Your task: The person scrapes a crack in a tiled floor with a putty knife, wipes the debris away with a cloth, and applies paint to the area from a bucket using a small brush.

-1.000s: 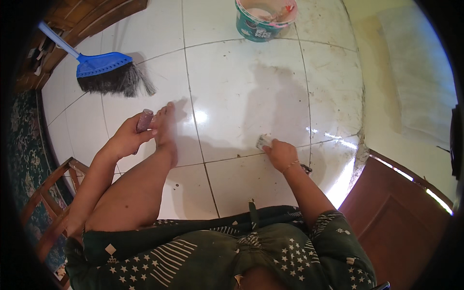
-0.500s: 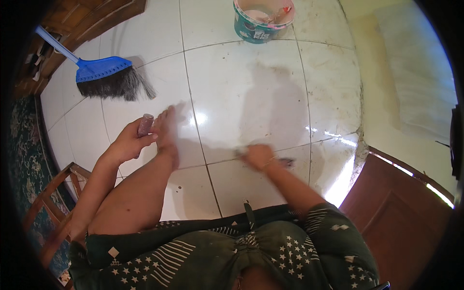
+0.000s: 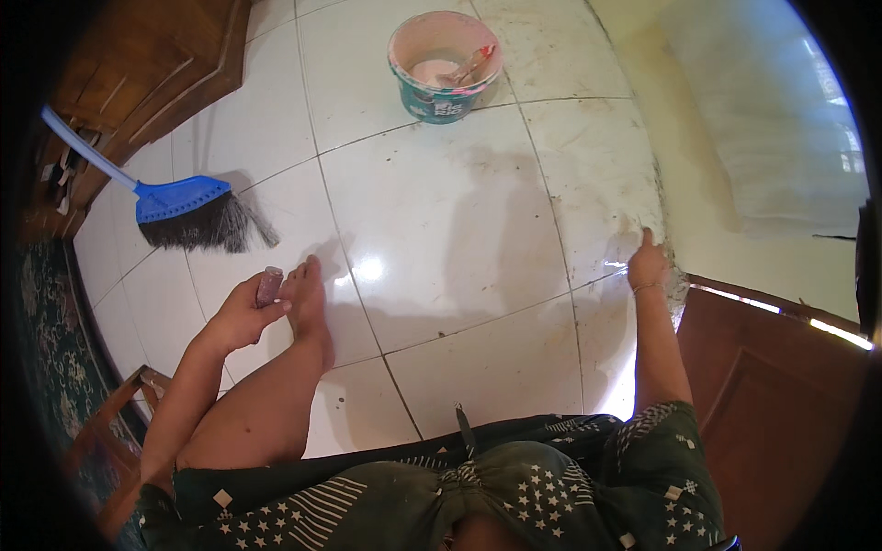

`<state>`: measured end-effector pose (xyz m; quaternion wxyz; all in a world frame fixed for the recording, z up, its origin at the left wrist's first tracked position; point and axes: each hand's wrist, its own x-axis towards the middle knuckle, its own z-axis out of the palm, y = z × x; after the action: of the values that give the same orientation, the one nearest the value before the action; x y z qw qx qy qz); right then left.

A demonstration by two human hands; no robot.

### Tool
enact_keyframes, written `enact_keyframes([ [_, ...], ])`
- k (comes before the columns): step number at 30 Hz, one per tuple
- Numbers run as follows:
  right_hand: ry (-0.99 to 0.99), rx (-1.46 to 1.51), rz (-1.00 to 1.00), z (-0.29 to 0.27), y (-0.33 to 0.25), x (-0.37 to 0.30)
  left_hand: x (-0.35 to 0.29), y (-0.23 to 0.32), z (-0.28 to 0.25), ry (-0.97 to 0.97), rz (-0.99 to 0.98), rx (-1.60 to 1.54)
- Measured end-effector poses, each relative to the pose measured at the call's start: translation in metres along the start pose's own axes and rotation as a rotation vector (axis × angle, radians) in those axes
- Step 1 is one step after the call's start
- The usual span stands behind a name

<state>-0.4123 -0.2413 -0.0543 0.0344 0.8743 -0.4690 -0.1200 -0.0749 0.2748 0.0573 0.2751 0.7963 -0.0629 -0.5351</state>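
Note:
My left hand [image 3: 246, 312] is closed round a short pinkish-brown cylinder [image 3: 269, 286], its pale round end poking up above the fingers, beside my bare left foot [image 3: 308, 285]. My right hand [image 3: 649, 266] is stretched out to the right, low by the foot of the wall where the tiles are dirty. Its index finger points forward and the other fingers curl under; what they may hold is hidden. Ahead stands a green bucket [image 3: 439, 108], pinkish inside, with a brush with a red-tipped handle [image 3: 473, 64] leaning in it.
A blue broom [image 3: 184, 200] with dark bristles rests on the white tiles [image 3: 395, 230] at left. Wooden furniture [image 3: 156, 55] fills the far left, and a wooden frame [image 3: 119, 413] stands nearer. On the right are a pale wall [image 3: 680, 138] and a brown door [image 3: 763, 395].
My right hand has swept from the middle of the floor rightward to the wall's foot. My left hand still grips the cylinder. The view has shifted, so the bucket appears lower and farther left.

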Motion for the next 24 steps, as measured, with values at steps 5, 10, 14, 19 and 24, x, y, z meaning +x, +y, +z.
enact_keyframes([
  [5, -0.319, -0.186, -0.349, 0.016, -0.098, -0.111, 0.010, -0.010, 0.000, -0.009, -0.059, 0.013],
  [10, -0.346, 0.213, -0.320, 0.033, -0.138, -0.092, 0.002, -0.010, 0.002, 0.050, 0.027, -0.027],
  [14, -0.127, 0.348, -0.203, 0.050, -0.161, 0.014, 0.009, 0.010, 0.009, -0.028, -0.029, -0.069],
  [19, -0.427, 0.297, -0.254, 0.034, -0.144, -0.035, 0.004, -0.010, 0.003, 0.068, 0.038, -0.125],
  [24, -0.503, 0.240, -0.236, 0.034, -0.115, -0.070, -0.006, -0.023, 0.001, 0.028, -0.045, -0.130],
])
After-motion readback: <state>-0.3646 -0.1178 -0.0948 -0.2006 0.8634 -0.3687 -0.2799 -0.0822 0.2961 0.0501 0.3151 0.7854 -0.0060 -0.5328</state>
